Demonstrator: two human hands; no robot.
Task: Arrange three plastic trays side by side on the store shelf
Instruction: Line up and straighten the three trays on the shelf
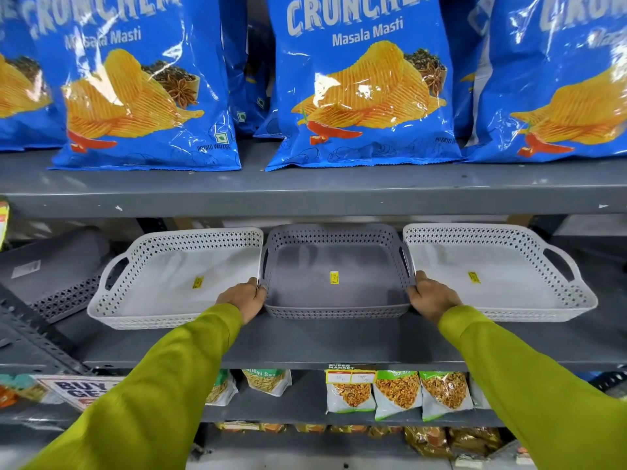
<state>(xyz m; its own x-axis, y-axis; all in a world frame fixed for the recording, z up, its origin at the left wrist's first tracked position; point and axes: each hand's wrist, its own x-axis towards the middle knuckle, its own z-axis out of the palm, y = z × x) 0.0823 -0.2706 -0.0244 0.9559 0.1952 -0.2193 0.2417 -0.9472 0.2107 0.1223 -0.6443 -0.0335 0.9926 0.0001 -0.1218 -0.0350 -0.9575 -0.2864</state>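
Hands, left [245,297] and right [430,297], arms outstretched, each gripping a side of the grey tray [336,300].

Three shallow rectangular plastic trays with perforated lattice walls sit in a row on the grey metal store shelf [305,344] across the middle of the frame. The white lattice tray at left [163,300] and the white lattice tray at right [509,300] each show a loop handle on the outer end. The grey lattice tray in the centre [339,300] lies between them, touching both. Each floor carries a small yellow sticker.
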